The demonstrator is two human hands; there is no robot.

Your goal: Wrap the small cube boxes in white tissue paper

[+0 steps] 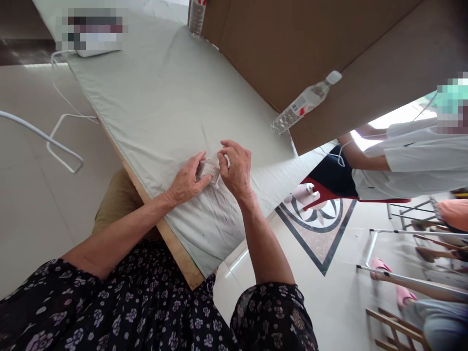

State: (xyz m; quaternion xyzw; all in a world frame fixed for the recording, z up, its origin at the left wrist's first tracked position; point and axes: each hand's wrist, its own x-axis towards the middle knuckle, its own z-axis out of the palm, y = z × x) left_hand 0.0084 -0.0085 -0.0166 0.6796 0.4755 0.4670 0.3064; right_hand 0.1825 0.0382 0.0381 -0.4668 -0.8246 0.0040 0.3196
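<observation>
A small clear box-like packet (209,171) with fine print on it rests low over the cloth near the table's front corner. My left hand (188,179) grips it between thumb and fingers, covering its left side. Just to the right, my right hand (237,168) hovers with its fingers curled and thumb and forefinger close together at the packet's edge. Whatever may be between those fingertips is too small to make out.
A pale cloth (153,97) covers the table. A clear bottle (305,103) stands by a large cardboard panel (278,53), with another bottle (197,18) farther back. A white device (98,46) with a cable is at the far left. A person in a white shirt (420,156) sits at right.
</observation>
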